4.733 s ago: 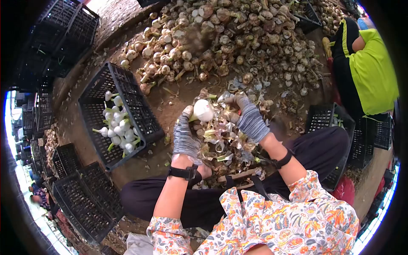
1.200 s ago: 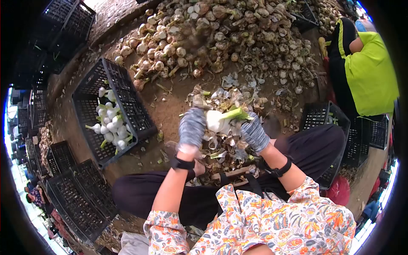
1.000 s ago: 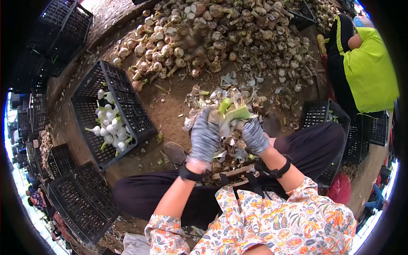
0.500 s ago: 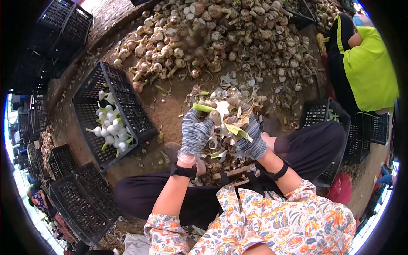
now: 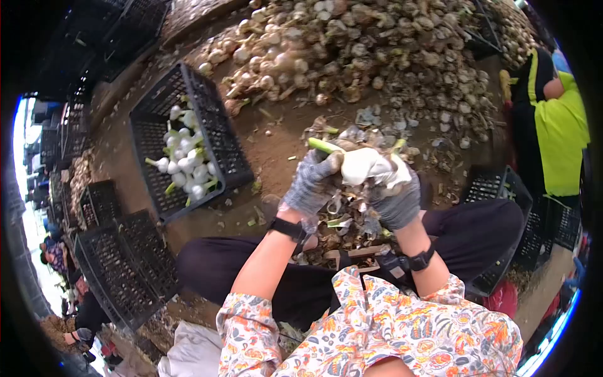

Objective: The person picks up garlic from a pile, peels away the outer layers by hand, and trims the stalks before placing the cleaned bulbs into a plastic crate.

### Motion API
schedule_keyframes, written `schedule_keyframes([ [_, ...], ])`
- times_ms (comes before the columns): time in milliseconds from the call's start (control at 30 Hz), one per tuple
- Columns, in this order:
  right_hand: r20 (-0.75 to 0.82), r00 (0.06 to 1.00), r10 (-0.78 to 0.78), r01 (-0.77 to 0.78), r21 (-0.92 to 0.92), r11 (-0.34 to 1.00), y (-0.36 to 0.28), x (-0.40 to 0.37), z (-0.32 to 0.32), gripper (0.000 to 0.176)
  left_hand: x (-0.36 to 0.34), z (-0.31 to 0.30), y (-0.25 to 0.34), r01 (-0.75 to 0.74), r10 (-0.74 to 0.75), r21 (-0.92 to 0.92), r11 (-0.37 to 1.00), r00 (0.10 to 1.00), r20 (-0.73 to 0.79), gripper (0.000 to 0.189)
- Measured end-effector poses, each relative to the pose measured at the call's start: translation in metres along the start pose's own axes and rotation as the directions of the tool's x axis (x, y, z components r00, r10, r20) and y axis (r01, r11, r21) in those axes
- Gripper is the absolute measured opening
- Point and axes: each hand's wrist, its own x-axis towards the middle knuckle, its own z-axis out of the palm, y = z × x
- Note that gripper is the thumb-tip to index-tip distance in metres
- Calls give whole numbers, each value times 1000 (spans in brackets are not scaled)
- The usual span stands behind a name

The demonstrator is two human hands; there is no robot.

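Note:
A white garlic bulb (image 5: 361, 164) with a short green stem (image 5: 325, 146) is in front of me, above a litter of dry peelings. My left hand (image 5: 313, 183), in a grey knitted glove, is closed around the bulb's stem side. On the other side my right hand (image 5: 399, 202), gloved alike, pinches pale garlic skin (image 5: 399, 174) that hangs against the bulb. Its fingertips are partly hidden by the skin. To the left, a tilted black crate (image 5: 229, 141) holds several cleaned white garlic bulbs (image 5: 186, 157) with trimmed stems.
A large heap of unpeeled garlic (image 5: 352, 53) spreads across the ground ahead. Black crates (image 5: 122, 270) stand at left, and another crate (image 5: 487, 188) is by my right knee. A person in a yellow-green top (image 5: 559, 138) sits at far right.
Brown outer skin has come off the bulb, which now shows smooth white. My right hand has drawn slightly down along it. The whole view has shifted, with the scene lying further right.

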Motion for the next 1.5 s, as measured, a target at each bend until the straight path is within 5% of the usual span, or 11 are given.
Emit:
schedule_keyframes([
  [100, 36, 993, 112, -114, 52, 992, 4, -4, -8, 40, -5, 11, -4, -8, -31, -421, 907, 996, -85, 36],
  [167, 626, 677, 387, -701, 708, 82, 29, 0, -34, 38, -3, 7, 5, 31, -59, -410, 911, 997, -56, 34],
  [267, 641, 626, 445, -671, 151, 726, 31, -13, -68, 37, 0, -2, 4, -23, -107, -434, 901, 956, -274, 29],
  [400, 731, 615, 295, -684, 309, 661, 2, 15, -73, 27, 6, -11, -4, -45, -166, -541, 840, 927, -336, 23],
  [467, 459, 804, 378, 82, -715, 695, -10, 37, -50, 33, 6, -8, -6, -47, -186, -531, 846, 908, -376, 22],
  [700, 182, 868, 462, -487, 131, 863, -19, 47, 9, 23, 11, -1, -18, -56, -146, -390, 919, 872, -468, 22],
  [833, 525, 828, 197, -546, 835, 72, 3, 72, -21, 6, 12, -8, -22, -94, -15, -162, 982, 822, -570, 22],
  [900, 356, 895, 268, -398, 909, 122, -15, 71, -32, 8, 12, -5, -19, 14, -152, -222, 975, 772, -618, 22],
  [1033, 124, 983, 134, -140, 42, 989, -13, 52, -14, 18, 10, 4, -11, 27, -130, -181, 983, 797, -590, 23],
  [1300, 160, 986, -53, 138, -592, 794, 16, 30, 18, 45, 13, -3, -20, 83, 288, 445, 892, 654, -700, 23],
  [1500, 192, 969, -157, 198, -220, 955, 30, 44, -5, 26, 10, 7, -11, 105, 199, 383, 918, 712, -673, 23],
])
